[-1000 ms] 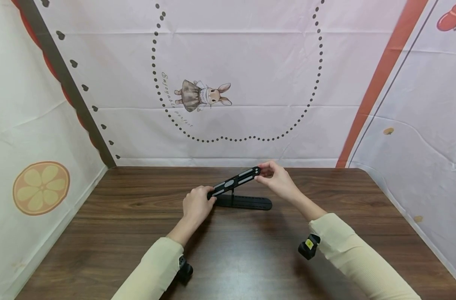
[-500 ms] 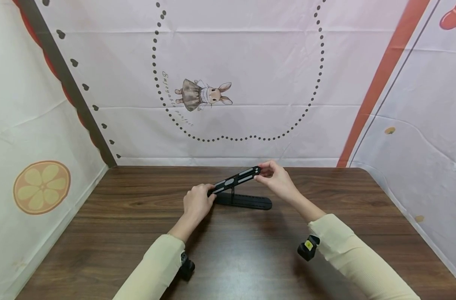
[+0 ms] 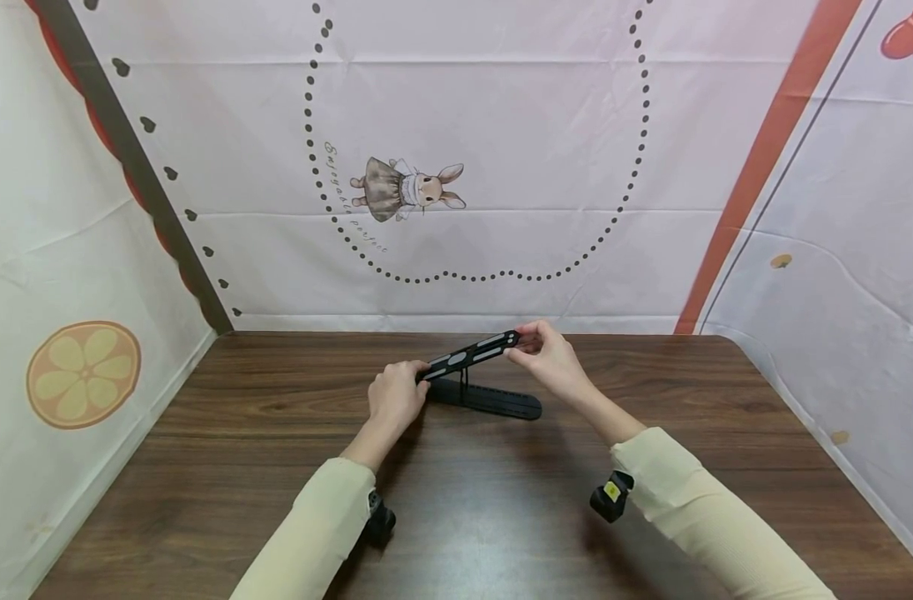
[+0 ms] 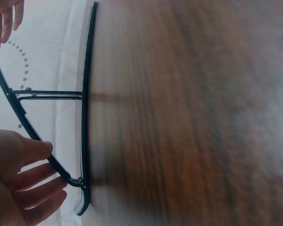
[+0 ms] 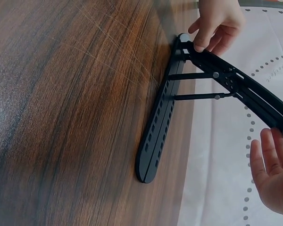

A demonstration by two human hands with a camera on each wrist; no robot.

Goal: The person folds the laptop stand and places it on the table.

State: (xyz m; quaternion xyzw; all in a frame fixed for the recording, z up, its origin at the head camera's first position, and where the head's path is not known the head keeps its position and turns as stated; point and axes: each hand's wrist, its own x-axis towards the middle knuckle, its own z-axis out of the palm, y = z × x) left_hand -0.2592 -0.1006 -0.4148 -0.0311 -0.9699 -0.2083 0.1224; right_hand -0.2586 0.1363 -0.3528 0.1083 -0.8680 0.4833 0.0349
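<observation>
Both hands (image 3: 396, 395) (image 3: 552, 360) pinch the black stand (image 3: 457, 358) on a wooden table (image 3: 194, 492), printed cloth (image 3: 516, 158) behind and alongside.

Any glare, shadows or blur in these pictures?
Head view: soft glare on the wooden tabletop, a shadow below the right sleeve; left wrist view: wood grain blurred, the black folding stand crisper; right wrist view: grain clearer, pale sheen at the left edge.
</observation>
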